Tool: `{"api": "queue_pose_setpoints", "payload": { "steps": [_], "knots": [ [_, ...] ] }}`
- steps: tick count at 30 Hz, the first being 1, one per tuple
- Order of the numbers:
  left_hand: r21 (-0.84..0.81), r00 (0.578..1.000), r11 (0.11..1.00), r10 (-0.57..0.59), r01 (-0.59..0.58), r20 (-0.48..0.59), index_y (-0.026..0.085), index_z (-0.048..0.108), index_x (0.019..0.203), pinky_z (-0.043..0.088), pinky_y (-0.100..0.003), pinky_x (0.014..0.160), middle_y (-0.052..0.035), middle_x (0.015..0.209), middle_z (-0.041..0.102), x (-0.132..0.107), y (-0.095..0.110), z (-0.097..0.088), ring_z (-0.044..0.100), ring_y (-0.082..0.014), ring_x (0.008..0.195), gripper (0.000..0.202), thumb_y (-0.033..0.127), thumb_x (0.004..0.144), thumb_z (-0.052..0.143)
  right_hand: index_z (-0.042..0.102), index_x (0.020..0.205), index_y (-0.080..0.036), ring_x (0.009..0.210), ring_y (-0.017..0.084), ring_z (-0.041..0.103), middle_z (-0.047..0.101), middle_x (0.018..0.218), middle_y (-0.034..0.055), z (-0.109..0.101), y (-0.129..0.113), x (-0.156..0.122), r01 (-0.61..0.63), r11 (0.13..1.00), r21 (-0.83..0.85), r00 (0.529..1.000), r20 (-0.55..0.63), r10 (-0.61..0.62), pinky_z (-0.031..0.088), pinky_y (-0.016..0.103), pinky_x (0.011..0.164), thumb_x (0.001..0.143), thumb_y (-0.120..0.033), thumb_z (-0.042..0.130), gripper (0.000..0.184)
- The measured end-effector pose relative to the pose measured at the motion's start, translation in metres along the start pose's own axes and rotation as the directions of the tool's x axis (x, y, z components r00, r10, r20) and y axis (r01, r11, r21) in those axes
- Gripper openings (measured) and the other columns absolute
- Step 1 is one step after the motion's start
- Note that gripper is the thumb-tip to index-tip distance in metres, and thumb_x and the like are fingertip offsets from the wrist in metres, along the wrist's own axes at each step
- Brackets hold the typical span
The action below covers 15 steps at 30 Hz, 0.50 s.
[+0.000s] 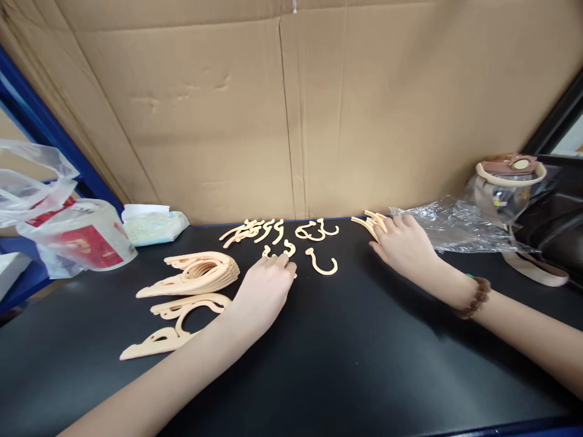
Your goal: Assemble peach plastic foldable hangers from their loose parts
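the left hand [268,282] curls over small hooks [289,247], the right hand [403,243] over slim strips [374,221], grips too hidden to tell, with hanger bodies [221,267] nested, perhaps for compactness.

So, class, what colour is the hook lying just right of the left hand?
The hook is pale peach-beige; the head view shows it.

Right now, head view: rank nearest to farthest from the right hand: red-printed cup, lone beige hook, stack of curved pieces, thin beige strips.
From the right hand:
1. Thin beige strips: at its fingertips.
2. Lone beige hook: left, between the hands.
3. Stack of curved pieces: farther left, past the left hand.
4. Red-printed cup: far left.
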<state>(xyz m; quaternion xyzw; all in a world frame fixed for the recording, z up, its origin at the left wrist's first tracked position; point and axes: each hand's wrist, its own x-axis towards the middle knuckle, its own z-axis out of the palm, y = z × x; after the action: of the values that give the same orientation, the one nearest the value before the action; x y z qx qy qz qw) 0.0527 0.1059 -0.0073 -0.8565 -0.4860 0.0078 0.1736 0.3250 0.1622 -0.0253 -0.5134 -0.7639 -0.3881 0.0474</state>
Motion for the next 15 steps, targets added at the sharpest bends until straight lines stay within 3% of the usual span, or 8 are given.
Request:
{"api": "queue_pose_setpoints", "payload": {
  "steps": [3, 8, 11, 15],
  "knots": [
    [-0.089, 0.998, 0.996, 0.002, -0.007, -0.060, 0.013, 0.063, 0.102, 0.051, -0.036, 0.074, -0.0081, 0.093, 0.065, 0.000, 0.003, 0.003, 0.063, -0.0217, 0.079, 0.027, 0.017, 0.095, 0.038, 0.066, 0.085, -0.009, 0.077, 0.030, 0.060, 0.068, 0.080, 0.0171, 0.015, 0.003, -0.010, -0.037, 0.999, -0.007, 0.998, 0.057, 0.037, 0.035, 0.036, 0.067, 0.090, -0.030, 0.050, 0.026],
    [-0.235, 0.987, 0.971, -0.004, -0.033, -0.158, 0.014, 0.049, 0.131, 0.047, -0.040, 0.096, -0.0100, 0.117, 0.061, -0.001, 0.005, 0.010, 0.057, -0.0236, 0.107, 0.039, 0.031, 0.097, 0.038, 0.066, 0.088, -0.009, 0.077, 0.028, 0.061, 0.068, 0.086, 0.0174, 0.018, 0.000, -0.010, -0.046, 0.999, 0.001, 0.995, 0.090, 0.046, 0.037, 0.035, 0.067, 0.091, -0.027, 0.048, 0.026],
    [-0.279, 0.994, 0.959, 0.027, -0.057, -0.107, 0.017, 0.039, 0.141, 0.040, -0.046, 0.104, -0.0126, 0.141, 0.045, -0.003, 0.006, 0.013, 0.044, -0.0276, 0.127, 0.052, 0.045, 0.097, 0.035, 0.066, 0.085, -0.008, 0.081, 0.030, 0.061, 0.067, 0.081, 0.0170, 0.014, -0.002, -0.008, -0.028, 1.000, 0.003, 0.994, 0.110, 0.027, 0.037, 0.037, 0.070, 0.091, -0.022, 0.047, 0.025],
    [-0.319, 0.999, 0.947, 0.043, -0.043, -0.007, 0.018, 0.037, 0.143, 0.034, -0.049, 0.109, -0.0131, 0.149, 0.037, -0.003, 0.005, 0.016, 0.038, -0.0281, 0.134, 0.057, 0.050, 0.098, 0.027, 0.067, 0.080, -0.006, 0.079, 0.030, 0.060, 0.066, 0.074, 0.0156, 0.012, -0.004, -0.006, 0.012, 1.000, 0.006, 0.991, 0.137, -0.013, 0.036, 0.039, 0.075, 0.090, -0.016, 0.045, 0.026]
  ]
}}
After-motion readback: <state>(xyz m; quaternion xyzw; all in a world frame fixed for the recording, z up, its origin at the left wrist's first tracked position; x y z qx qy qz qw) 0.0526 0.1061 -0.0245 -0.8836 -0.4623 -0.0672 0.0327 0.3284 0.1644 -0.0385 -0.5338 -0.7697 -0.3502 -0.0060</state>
